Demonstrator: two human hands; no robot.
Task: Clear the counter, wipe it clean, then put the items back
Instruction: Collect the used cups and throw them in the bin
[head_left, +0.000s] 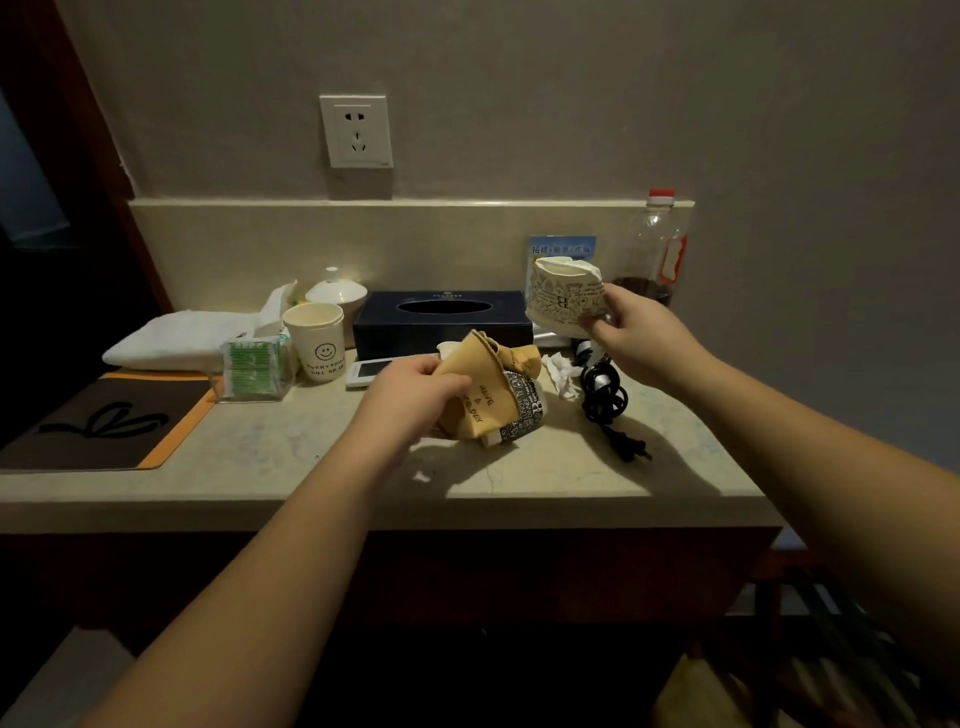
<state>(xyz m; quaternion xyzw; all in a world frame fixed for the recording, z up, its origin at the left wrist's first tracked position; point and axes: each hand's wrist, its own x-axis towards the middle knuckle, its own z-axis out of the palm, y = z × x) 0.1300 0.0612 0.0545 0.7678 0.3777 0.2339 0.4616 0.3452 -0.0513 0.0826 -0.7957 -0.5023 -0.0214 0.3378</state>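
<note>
Now, left hand: I grip the yellow paper bag, lying on the counter.
Right hand: I hold the white printed cup raised, right of the bag.
Nearer hand: left.

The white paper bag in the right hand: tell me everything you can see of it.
The white paper bag is crumpled paper printed with small dark doodles. It is held above the counter, tilted, its open mouth up and showing a plain pale inside. The right hand grips its lower right side; nothing else visibly touches it.
</note>
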